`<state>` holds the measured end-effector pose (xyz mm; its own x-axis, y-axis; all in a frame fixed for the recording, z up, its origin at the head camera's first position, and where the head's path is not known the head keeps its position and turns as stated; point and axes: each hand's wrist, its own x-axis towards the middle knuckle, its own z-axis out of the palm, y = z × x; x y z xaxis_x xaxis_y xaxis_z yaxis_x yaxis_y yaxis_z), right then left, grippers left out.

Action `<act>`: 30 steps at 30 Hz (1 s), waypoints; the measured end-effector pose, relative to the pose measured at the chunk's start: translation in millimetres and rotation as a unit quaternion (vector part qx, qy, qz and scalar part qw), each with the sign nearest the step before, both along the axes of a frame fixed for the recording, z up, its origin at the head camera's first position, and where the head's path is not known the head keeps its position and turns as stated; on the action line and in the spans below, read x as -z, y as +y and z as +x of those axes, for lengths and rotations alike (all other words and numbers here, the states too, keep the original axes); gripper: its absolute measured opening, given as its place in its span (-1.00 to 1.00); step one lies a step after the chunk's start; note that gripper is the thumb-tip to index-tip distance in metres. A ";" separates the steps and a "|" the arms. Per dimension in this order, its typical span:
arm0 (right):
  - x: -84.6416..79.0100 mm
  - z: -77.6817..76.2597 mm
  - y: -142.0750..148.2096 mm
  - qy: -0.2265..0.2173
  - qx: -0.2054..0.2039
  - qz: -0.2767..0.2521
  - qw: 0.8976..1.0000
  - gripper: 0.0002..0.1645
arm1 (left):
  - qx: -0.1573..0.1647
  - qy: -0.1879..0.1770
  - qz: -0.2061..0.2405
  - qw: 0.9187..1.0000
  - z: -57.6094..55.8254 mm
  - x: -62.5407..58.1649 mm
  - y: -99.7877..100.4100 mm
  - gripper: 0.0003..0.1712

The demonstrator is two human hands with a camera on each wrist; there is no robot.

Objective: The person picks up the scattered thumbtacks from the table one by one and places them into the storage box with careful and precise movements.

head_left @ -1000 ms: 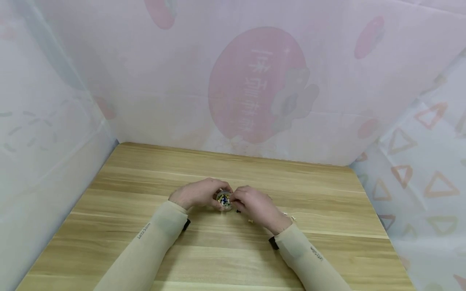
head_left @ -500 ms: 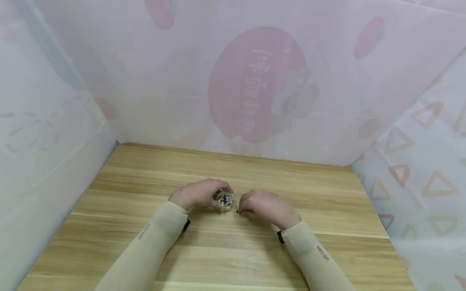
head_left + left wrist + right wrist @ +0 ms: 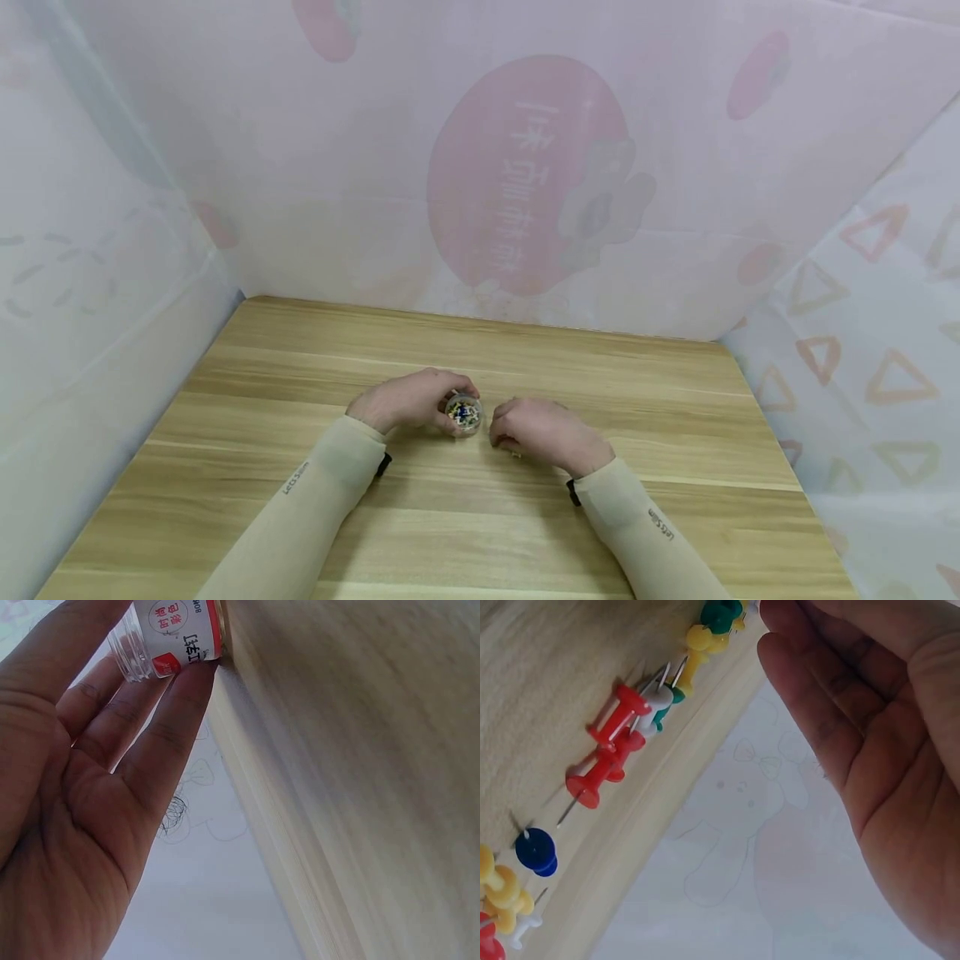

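My left hand (image 3: pixel 412 402) holds a small clear round tub (image 3: pixel 178 630) with a printed label, thumb and fingers curled round its side. Through the tub's open top (image 3: pixel 481 415), several coloured push pins show in the head view. Just right of it, my right hand (image 3: pixel 546 433) bends down to the tabletop, its fingertips hidden under the hand. Whether they pinch a push pin I cannot tell. Beside that hand, the right wrist view has loose push pins on the wood: red (image 3: pixel 616 718), blue (image 3: pixel 535 851), yellow (image 3: pixel 504 888), green (image 3: pixel 721 615) and white.
The wood-grain table (image 3: pixel 420 533) stretches out on all sides of the hands. Behind it stands a pale printed curtain (image 3: pixel 360 208), and similar sheets hang at the left and right. One yellowish push pin (image 3: pixel 516 455) peeks out below the right hand.
My right hand has drawn back rightward from the tub's rim and down to the table. The dark push pin by its fingertips has gone from view. The left hand keeps its place.
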<state>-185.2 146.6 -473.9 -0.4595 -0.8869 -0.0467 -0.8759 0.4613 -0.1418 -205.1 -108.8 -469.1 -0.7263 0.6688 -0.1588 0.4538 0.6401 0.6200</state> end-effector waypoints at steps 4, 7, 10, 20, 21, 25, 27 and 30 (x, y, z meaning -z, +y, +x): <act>1.0 1.3 -1.5 0.003 0.014 0.008 1.000 -0.82 | 0.001 0.003 -0.002 1.000 0.1 -0.1 -0.5 -0.38; 2.5 1.7 -3.3 0.008 0.020 0.009 1.000 -0.80 | 0.003 0.006 -0.003 1.000 -0.5 0.4 -0.7 -0.38; 4.1 1.9 -4.6 0.012 0.025 0.011 1.000 -0.79 | 0.005 0.009 -0.003 1.000 -0.7 0.6 -0.8 -0.38; 5.4 2.6 -6.4 0.012 0.039 0.018 0.999 -0.76 | 0.007 0.008 0.004 1.000 -0.2 0.0 -1.9 -0.40; 5.1 2.6 -6.3 0.015 0.039 0.015 0.999 -0.77 | 0.008 0.008 0.005 1.000 -0.2 -0.2 -1.7 -0.40; 1.7 3.6 -5.5 0.036 0.043 -0.003 0.998 -0.82 | 0.006 0.006 0.003 1.000 0.8 -1.5 -1.3 -0.40; -0.7 4.2 -5.6 0.053 0.046 -0.017 0.997 -0.86 | 0.005 0.007 -0.001 1.000 0.2 -0.8 -0.7 -0.40; -4.7 4.9 -8.0 0.076 0.051 -0.042 0.995 -0.87 | 0.004 0.010 -0.008 1.000 -0.7 0.0 -0.4 -0.39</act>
<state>-180.2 138.6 -469.1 -0.5435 -0.8331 0.1031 -0.8393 0.5409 -0.0537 -205.8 -109.3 -469.1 -0.7244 0.6720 -0.1541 0.4715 0.6460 0.6003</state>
